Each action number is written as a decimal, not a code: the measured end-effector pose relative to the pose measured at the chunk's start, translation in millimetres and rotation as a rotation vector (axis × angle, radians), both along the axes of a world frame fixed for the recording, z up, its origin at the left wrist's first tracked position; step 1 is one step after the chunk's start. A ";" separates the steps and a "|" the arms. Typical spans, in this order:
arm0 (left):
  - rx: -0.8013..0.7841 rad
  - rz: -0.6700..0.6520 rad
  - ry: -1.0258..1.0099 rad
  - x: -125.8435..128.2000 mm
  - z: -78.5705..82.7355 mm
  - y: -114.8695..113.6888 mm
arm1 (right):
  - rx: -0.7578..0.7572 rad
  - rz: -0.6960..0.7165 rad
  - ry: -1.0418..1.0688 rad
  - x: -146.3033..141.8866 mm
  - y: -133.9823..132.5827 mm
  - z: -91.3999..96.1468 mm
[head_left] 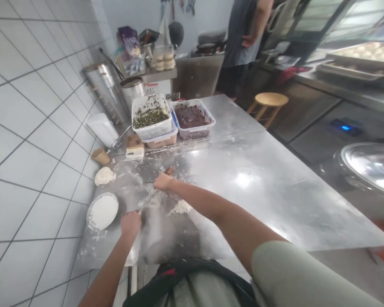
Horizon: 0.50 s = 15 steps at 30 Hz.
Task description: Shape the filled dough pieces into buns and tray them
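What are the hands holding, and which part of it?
They hold a thin rolling pin, which looks blurred, near both ends: the left hand at one end, the right hand at the other.

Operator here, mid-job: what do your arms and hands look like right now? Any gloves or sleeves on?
Your left hand and right hand are bare, with no gloves, and both forearms are uncovered. A short, loose sage-green sleeve shows on the right arm. A black band with a red marking crosses your front.
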<state>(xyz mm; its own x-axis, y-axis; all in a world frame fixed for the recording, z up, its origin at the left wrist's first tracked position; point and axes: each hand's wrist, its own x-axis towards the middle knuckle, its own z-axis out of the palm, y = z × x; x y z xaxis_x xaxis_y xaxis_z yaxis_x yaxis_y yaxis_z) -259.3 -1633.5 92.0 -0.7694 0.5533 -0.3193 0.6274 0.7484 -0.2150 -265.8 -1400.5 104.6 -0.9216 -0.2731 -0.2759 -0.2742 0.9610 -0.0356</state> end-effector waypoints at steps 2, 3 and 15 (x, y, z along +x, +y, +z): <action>0.013 0.046 0.052 0.0 -9.2 -17.2 | -0.021 0.015 0.004 -22.7 -19.9 -2.6; 0.014 0.039 0.053 3.7 -13.6 -21.7 | -0.028 0.020 0.005 -28.4 -25.7 -4.9; 0.160 -0.201 -0.227 87.1 -15.3 78.9 | 0.005 -0.155 -0.015 98.5 77.0 -24.3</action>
